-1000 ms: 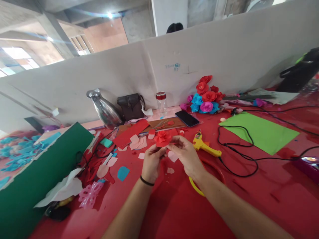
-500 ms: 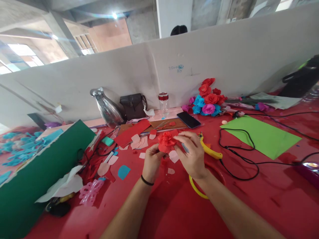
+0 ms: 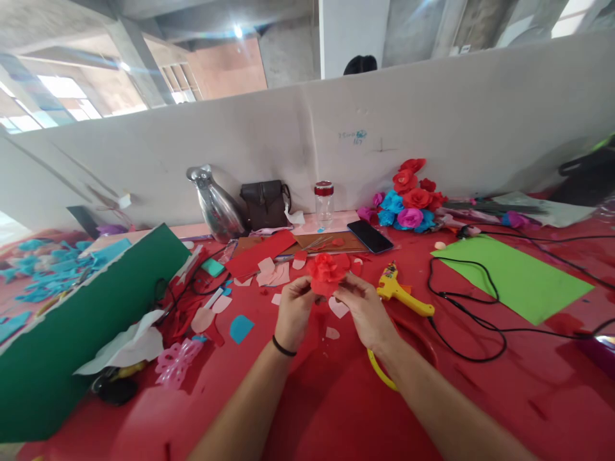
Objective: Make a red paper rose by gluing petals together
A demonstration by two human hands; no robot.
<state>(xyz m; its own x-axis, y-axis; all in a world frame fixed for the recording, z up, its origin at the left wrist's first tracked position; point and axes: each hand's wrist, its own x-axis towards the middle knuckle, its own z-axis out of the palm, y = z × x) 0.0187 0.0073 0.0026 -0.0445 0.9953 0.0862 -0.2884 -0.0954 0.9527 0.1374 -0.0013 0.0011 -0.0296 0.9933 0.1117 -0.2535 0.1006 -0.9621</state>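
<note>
A red paper flower (image 3: 325,269) is held up between my two hands above the red table. My left hand (image 3: 295,314) pinches its lower left side, and my right hand (image 3: 365,310) has its fingers closed at the lower right edge. The flower's base is partly hidden by the fingers. Pale pink petal pieces (image 3: 273,274) lie behind my left hand, and a blue petal piece (image 3: 241,328) rests left of it. To the right of my right hand lies a yellow glue gun (image 3: 406,298) with a black cord.
A green box (image 3: 96,320) stands on the left. Along the back are a metal flask (image 3: 216,205), a dark bag (image 3: 265,206), a glass jar (image 3: 324,205), a phone (image 3: 369,236) and colourful paper flowers (image 3: 410,200). Green paper (image 3: 516,275) lies right.
My right hand has moved down from the flower's upper right side to its lower edge, and its fingers have drawn together there. The view has shifted slightly.
</note>
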